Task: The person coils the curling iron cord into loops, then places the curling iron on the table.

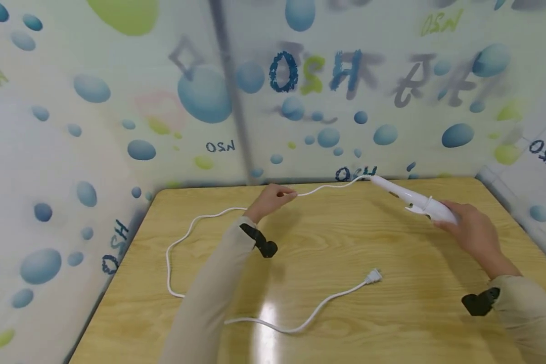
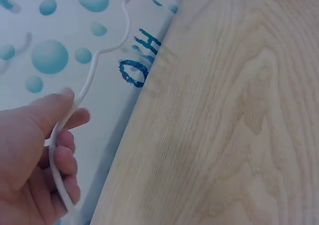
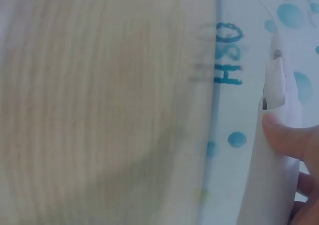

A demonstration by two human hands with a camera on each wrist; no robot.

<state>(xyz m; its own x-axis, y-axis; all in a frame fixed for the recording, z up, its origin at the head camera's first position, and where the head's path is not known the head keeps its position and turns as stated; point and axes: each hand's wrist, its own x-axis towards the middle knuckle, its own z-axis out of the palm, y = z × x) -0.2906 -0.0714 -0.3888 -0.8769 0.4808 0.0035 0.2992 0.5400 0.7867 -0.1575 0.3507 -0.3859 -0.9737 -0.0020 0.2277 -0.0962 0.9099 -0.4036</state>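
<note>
My right hand (image 1: pixel 473 230) grips the wide end of a long white corded appliance, which looks like a hair iron (image 1: pixel 402 193), above the table's right side. In the right wrist view the thumb lies along the hair iron's white body (image 3: pixel 271 160), and the other fingers are partly hidden behind it. From its narrow end a white power cord (image 1: pixel 329 186) runs left to my left hand (image 1: pixel 273 198), which pinches it between thumb and index finger. The cord (image 2: pixel 88 80) passes along the curled fingers in the left wrist view. Its two-prong plug (image 1: pixel 373 276) lies on the table.
A wooden table (image 1: pixel 336 242) stands against patterned walls (image 1: pixel 264 126) at the back and both sides. The rest of the cord (image 1: pixel 169 253) loops over the table's left, passes under the left sleeve (image 1: pixel 209 288) and comes out toward the plug.
</note>
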